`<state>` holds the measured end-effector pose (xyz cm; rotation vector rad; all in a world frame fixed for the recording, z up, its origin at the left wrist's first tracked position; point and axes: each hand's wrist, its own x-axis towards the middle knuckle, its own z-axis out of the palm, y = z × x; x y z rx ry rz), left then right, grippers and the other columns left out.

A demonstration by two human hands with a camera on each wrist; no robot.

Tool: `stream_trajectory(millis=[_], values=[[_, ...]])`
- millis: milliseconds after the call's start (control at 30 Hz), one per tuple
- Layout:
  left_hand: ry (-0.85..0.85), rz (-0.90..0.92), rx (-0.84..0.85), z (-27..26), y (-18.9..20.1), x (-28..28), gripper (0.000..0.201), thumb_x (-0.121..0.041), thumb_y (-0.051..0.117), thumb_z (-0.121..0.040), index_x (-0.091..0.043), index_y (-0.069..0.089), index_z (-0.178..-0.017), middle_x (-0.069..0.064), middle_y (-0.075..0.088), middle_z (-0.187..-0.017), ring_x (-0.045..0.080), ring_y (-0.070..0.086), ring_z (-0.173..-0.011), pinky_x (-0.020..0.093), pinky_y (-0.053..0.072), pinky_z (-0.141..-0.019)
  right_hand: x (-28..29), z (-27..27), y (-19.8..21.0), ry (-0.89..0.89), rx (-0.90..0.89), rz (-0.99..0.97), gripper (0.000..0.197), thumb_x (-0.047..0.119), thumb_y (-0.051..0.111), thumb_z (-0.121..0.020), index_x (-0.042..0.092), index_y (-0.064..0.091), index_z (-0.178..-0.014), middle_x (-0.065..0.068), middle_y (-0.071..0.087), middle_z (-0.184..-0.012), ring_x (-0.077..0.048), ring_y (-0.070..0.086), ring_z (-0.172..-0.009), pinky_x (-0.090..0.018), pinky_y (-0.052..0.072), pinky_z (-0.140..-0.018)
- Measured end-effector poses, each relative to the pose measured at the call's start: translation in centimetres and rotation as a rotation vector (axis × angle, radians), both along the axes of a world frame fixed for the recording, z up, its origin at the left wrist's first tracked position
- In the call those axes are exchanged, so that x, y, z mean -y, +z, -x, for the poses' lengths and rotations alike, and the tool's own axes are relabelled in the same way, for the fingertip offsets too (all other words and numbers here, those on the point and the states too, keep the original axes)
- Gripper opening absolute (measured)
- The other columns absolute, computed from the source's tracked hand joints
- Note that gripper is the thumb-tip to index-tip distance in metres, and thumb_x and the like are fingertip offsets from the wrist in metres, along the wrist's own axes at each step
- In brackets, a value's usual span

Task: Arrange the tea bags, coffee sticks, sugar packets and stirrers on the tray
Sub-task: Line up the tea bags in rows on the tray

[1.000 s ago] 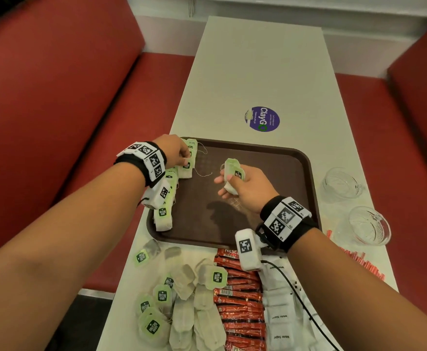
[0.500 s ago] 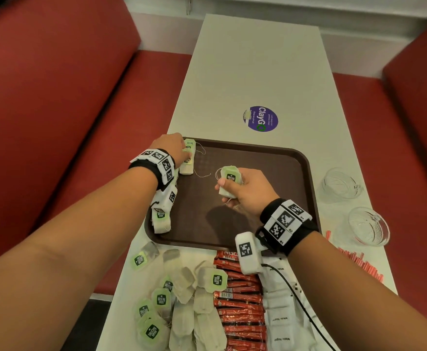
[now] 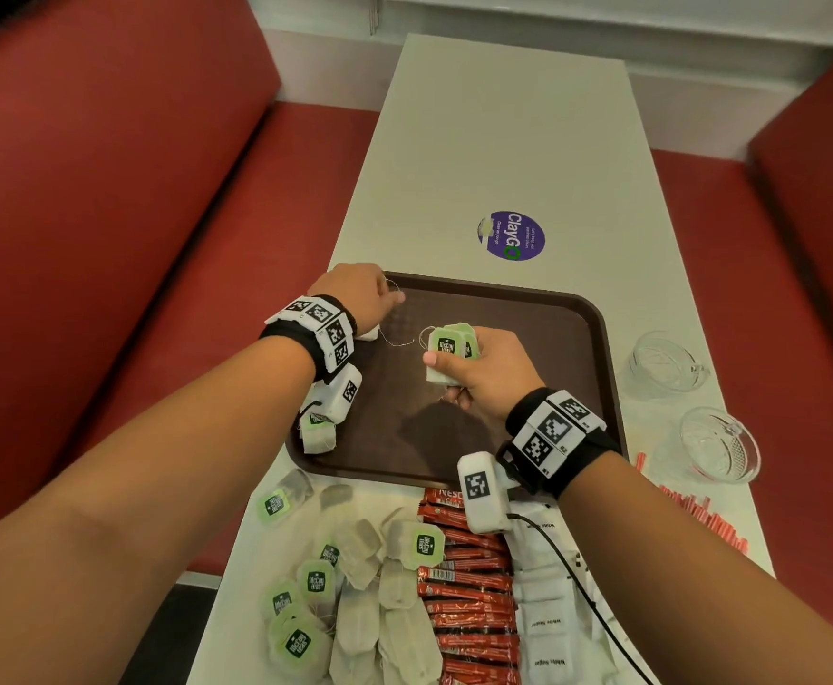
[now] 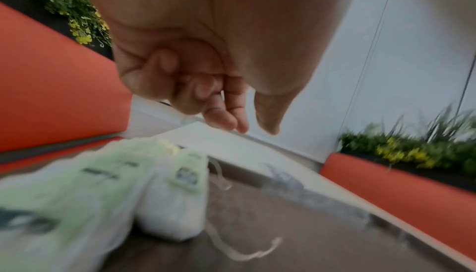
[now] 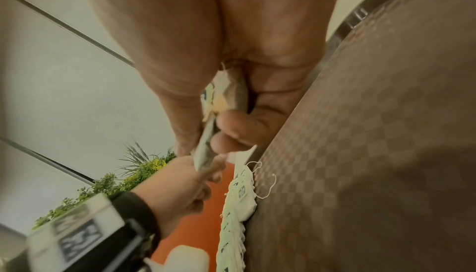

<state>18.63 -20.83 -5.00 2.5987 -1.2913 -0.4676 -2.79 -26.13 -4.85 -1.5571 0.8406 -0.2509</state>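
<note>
A brown tray (image 3: 528,388) lies on the white table. A row of green-tagged tea bags (image 3: 318,432) runs along its left edge, mostly hidden under my left wrist; the left wrist view shows them blurred (image 4: 175,195) below the hand. My left hand (image 3: 392,301) hovers over the tray's far left corner. Its fingers (image 4: 231,121) are loosely curled and hold nothing. Over the tray's middle, my right hand (image 3: 446,375) grips a small stack of tea bags (image 3: 449,346), thumb on top. In the right wrist view the stack (image 5: 206,144) appears edge-on between thumb and fingers.
Loose tea bags (image 3: 355,585), red coffee sticks (image 3: 469,585) and white sugar packets (image 3: 543,610) lie between me and the tray. Red stirrers (image 3: 701,516) and two glass cups (image 3: 666,363) sit to the right. Red benches flank the table.
My left hand has let go of the farthest tea bag in the row and moved towards the tray's far left corner. My right hand still holds its stack, which now lies flatter.
</note>
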Motion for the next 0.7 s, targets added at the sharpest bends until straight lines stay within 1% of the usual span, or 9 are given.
stream_trajectory(millis=[100, 167, 200, 267, 333, 433, 533, 633, 700], values=[[-0.124, 0.225, -0.179, 2.0, 2.4, -1.2, 0.036, -0.061, 0.052, -0.092, -0.028, 0.067, -0.091, -0.008, 0.067, -0.084, 0.013, 0.062, -0.081, 0.031, 0.049, -0.071, 0.0, -0.1, 0.2, 0.002, 0.008, 0.004, 0.013, 0.026, 0.078, -0.087, 0.018, 0.067, -0.088, -0.005, 0.066, -0.065, -0.026, 0.059, -0.056, -0.031, 0.046, -0.049], [-0.248, 0.243, -0.285, 3.5, 3.8, -2.4, 0.033, -0.061, 0.057, -0.091, -0.031, 0.070, -0.091, -0.011, 0.068, -0.083, 0.006, 0.061, -0.076, 0.026, 0.048, -0.069, -0.1, -0.2, 0.5, 0.019, 0.008, 0.025, 0.014, 0.024, 0.077, -0.087, 0.016, 0.066, -0.088, -0.004, 0.065, -0.064, -0.022, 0.059, -0.055, -0.030, 0.047, -0.047], [-0.309, 0.236, -0.302, 4.1, 4.2, -2.9, 0.029, -0.058, 0.060, -0.090, -0.031, 0.071, -0.092, -0.012, 0.068, -0.082, 0.003, 0.060, -0.076, 0.023, 0.046, -0.068, -0.2, -0.2, 0.6, 0.024, 0.014, 0.032, 0.014, 0.023, 0.077, -0.087, 0.014, 0.067, -0.089, -0.003, 0.065, -0.063, -0.021, 0.059, -0.054, -0.030, 0.047, -0.047], [-0.387, 0.235, -0.281, 4.6, 4.3, -3.7, 0.021, -0.049, 0.066, -0.090, -0.029, 0.071, -0.094, -0.013, 0.068, -0.083, 0.004, 0.061, -0.078, 0.023, 0.048, -0.071, -0.4, -0.4, 0.7, 0.028, 0.028, 0.033, 0.014, 0.021, 0.077, -0.087, 0.012, 0.069, -0.093, -0.001, 0.064, -0.060, -0.019, 0.057, -0.051, -0.030, 0.046, -0.046], [-0.381, 0.257, -0.262, 4.4, 4.0, -4.1, 0.016, -0.041, 0.067, -0.091, -0.026, 0.071, -0.096, -0.013, 0.068, -0.084, 0.007, 0.061, -0.079, 0.026, 0.049, -0.072, -0.7, -0.7, 0.5, 0.027, 0.032, 0.025, 0.017, 0.020, 0.078, -0.086, 0.011, 0.069, -0.097, 0.001, 0.062, -0.057, -0.017, 0.055, -0.049, -0.029, 0.045, -0.045], [-0.319, 0.311, -0.229, 3.8, 3.5, -4.4, 0.011, -0.038, 0.070, -0.090, -0.027, 0.071, -0.093, -0.013, 0.065, -0.080, 0.000, 0.055, -0.069, 0.019, 0.038, -0.065, -1.1, -1.0, 0.2, 0.026, 0.005, 0.048, 0.015, 0.023, 0.076, -0.089, 0.013, 0.067, -0.094, 0.005, 0.059, -0.054, -0.014, 0.051, -0.044, -0.029, 0.043, -0.046], [-0.278, 0.365, -0.226, 3.0, 3.7, -4.7, 0.011, -0.037, 0.074, -0.086, -0.027, 0.073, -0.089, -0.012, 0.066, -0.079, -0.002, 0.053, -0.064, 0.014, 0.037, -0.063, -1.4, -1.2, -0.3, -0.002, 0.001, 0.073, 0.020, 0.028, 0.071, -0.092, 0.008, 0.066, -0.091, 0.008, 0.055, -0.051, -0.012, 0.047, -0.043, -0.032, 0.041, -0.051], [-0.240, 0.403, -0.242, 2.2, 4.1, -5.1, 0.009, -0.035, 0.074, -0.087, -0.026, 0.071, -0.086, -0.015, 0.064, -0.073, -0.005, 0.052, -0.059, 0.011, 0.035, -0.059, -2.1, -0.9, -0.2, -0.016, -0.011, 0.067, 0.022, 0.033, 0.064, -0.096, 0.012, 0.066, -0.090, 0.009, 0.059, -0.055, -0.008, 0.048, -0.044, -0.030, 0.042, -0.050], [-0.183, 0.421, -0.216, 1.4, 4.1, -5.0, 0.007, -0.032, 0.073, -0.088, -0.026, 0.071, -0.085, -0.017, 0.059, -0.068, -0.008, 0.050, -0.057, 0.008, 0.032, -0.056, -2.4, -0.7, -0.2, -0.028, -0.031, 0.072, 0.022, 0.033, 0.060, -0.099, 0.014, 0.065, -0.088, 0.004, 0.063, -0.065, -0.012, 0.049, -0.047, -0.032, 0.044, -0.054]])
